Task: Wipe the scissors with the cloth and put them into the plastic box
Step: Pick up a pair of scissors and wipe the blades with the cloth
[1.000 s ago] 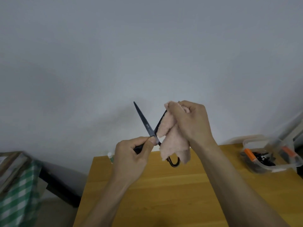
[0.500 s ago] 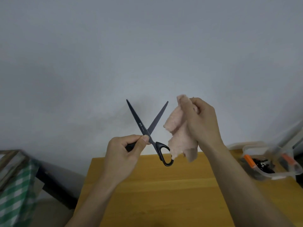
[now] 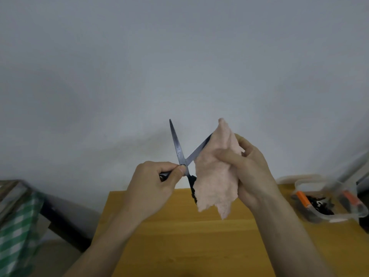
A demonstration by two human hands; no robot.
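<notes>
Black scissors (image 3: 176, 144) are held up in the air above the wooden table (image 3: 179, 236), blades spread apart and pointing up. My left hand (image 3: 153, 188) grips one handle, thumb near the pivot. My right hand (image 3: 249, 172) holds a pink cloth (image 3: 215, 176) folded around the right blade, covering its upper part and tip. The other handle is mostly hidden behind the cloth. A clear plastic box (image 3: 327, 200) stands at the table's right edge, holding dark items and orange-handled tools.
A green-and-white checked fabric (image 3: 16, 232) lies over something at the lower left, beside a dark piece of furniture (image 3: 60, 220). A plain grey wall fills the background.
My right hand brought the cloth back leftward from beside the scissors onto the right blade. The scissors tilted slightly more upright in my left hand.
</notes>
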